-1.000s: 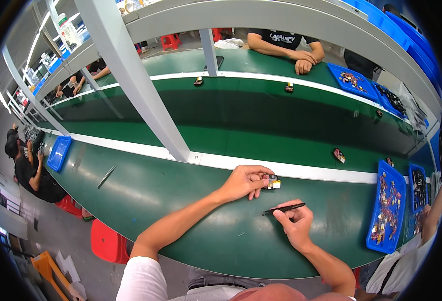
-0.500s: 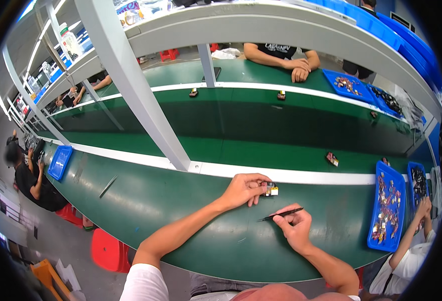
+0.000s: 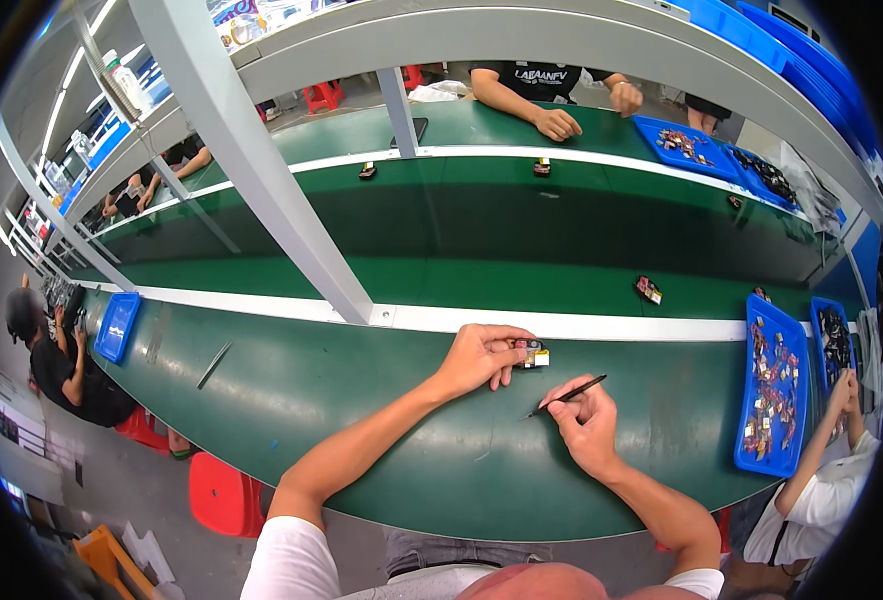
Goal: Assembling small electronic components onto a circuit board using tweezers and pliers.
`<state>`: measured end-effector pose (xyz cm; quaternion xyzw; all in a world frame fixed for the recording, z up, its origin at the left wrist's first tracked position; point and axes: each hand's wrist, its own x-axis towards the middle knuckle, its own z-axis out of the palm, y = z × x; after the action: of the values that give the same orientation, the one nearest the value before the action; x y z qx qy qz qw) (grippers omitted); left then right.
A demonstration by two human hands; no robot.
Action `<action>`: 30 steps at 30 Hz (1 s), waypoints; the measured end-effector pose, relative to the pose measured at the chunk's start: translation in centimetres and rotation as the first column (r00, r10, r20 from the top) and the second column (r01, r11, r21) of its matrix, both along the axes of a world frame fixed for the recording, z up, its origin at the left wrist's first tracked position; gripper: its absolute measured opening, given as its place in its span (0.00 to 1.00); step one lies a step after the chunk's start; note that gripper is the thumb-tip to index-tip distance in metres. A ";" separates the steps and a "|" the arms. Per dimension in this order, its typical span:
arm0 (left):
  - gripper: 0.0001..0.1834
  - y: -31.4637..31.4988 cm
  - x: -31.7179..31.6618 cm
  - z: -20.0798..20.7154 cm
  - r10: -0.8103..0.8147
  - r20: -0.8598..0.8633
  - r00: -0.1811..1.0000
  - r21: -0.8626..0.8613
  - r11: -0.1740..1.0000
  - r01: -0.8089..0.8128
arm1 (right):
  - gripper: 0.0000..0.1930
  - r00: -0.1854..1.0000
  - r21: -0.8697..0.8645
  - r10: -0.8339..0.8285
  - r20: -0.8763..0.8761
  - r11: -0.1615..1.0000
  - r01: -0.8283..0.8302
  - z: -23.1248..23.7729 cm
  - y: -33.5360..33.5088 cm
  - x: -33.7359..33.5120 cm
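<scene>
My left hand (image 3: 481,357) rests on the green table (image 3: 361,400) and pinches a small black part with a yellow end (image 3: 531,354) against the surface. My right hand (image 3: 583,415) sits just right of it, fingers closed around a thin black stick-like tool (image 3: 567,396) whose tip points left toward the part. The tool tip stays a short way below the part, apart from it.
A blue tray (image 3: 773,385) of small parts lies at my right, beside another person's arm (image 3: 821,450). A similar small part (image 3: 647,290) rides the darker belt beyond the white strip. A grey post (image 3: 261,170) rises left of my hands. A person (image 3: 551,100) works across the belt.
The view has shifted a little. Both hands stay in almost the same place, the left on the part and the right holding the tool.
</scene>
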<state>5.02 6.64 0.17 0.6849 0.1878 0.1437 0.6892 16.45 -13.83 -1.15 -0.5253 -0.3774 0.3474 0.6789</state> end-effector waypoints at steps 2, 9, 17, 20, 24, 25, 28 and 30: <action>0.15 0.1 0.0 0.0 -0.008 -0.006 1.000 0.017 1.000 0.008 | 0.08 1.000 0.012 0.002 -0.003 1.000 -0.002 0.0 0.0 0.2; 0.16 -0.2 0.2 0.0 0.018 0.044 0.999 -0.015 1.000 -0.018 | 0.09 0.998 -0.051 0.046 -0.048 0.997 -0.049 0.5 -0.6 0.3; 0.16 -0.3 0.2 0.4 0.012 0.008 1.000 -0.006 1.000 -0.012 | 0.09 1.000 -0.048 0.017 0.003 0.999 -0.017 -0.1 -0.4 0.4; 0.17 0.2 0.1 -0.3 -0.002 -0.001 1.000 0.015 1.000 0.002 | 0.09 1.000 -0.061 0.023 0.021 0.998 -0.022 0.1 -0.4 0.4; 0.19 -0.7 -0.2 0.4 0.046 0.066 0.997 -0.018 0.999 -0.045 | 0.08 1.000 -0.050 0.020 0.024 0.999 -0.018 0.5 -0.8 0.2; 0.19 -0.5 0.0 0.2 0.044 0.070 0.997 -0.017 0.999 -0.042 | 0.08 0.999 -0.050 0.017 0.028 0.999 -0.015 0.4 -0.5 0.3; 0.20 0.1 -0.2 -0.6 0.170 0.130 0.977 -0.041 0.985 -0.166 | 0.09 0.999 -0.060 0.012 0.050 0.998 -0.009 0.3 -0.3 0.0; 0.20 0.3 0.0 -0.8 0.205 0.142 0.968 -0.068 0.978 -0.197 | 0.09 0.998 -0.066 0.011 0.070 0.998 -0.006 0.2 -0.7 0.1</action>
<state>5.01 6.92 -0.66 0.6312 0.2086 0.2582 0.7010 16.57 -14.48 -0.96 -0.5577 -0.3914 0.3440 0.6461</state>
